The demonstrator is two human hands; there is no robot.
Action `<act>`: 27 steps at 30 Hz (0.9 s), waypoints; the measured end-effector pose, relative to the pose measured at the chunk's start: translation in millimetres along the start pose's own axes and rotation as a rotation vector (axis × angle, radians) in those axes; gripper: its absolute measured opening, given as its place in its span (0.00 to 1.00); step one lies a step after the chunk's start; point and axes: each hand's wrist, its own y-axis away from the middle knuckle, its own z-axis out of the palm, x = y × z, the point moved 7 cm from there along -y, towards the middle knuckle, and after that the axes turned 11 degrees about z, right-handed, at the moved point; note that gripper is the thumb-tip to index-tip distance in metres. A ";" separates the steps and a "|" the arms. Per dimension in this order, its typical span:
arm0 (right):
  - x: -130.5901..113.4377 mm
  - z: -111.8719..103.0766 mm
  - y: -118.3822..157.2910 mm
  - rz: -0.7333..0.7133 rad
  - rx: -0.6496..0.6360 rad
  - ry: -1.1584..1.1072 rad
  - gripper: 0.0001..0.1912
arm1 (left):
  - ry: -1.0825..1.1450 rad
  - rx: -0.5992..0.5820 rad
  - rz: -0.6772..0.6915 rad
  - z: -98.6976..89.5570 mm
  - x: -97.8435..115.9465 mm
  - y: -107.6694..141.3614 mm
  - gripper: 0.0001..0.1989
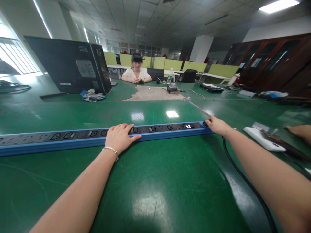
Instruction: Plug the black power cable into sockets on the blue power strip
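a long blue power strip point(161, 137) lay across the bench point(170, 181), well short of the far edge, where a person point(136, 74) sat. the left hand point(118, 137) rested over the strip, thumb spread from fingers; the right hand point(217, 125) gripped its right end beside a black cord point(227, 154). gloves point(92, 95) lay by a computer point(65, 64) toward the far left corner.
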 end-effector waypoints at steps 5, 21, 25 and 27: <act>-3.6 1.6 4.6 0.004 0.012 0.027 0.21 | 0.000 0.003 0.013 0.4 0.2 0.2 0.33; 1.0 8.6 4.6 0.040 0.003 -0.039 0.23 | -0.023 0.000 0.005 -0.8 1.4 1.3 0.32; 0.4 8.5 4.7 0.031 -0.001 -0.048 0.23 | -0.025 -0.006 0.003 -1.1 1.4 1.0 0.31; -0.5 7.8 4.8 0.030 0.004 -0.052 0.23 | -0.029 -0.007 -0.001 -1.6 1.5 1.1 0.31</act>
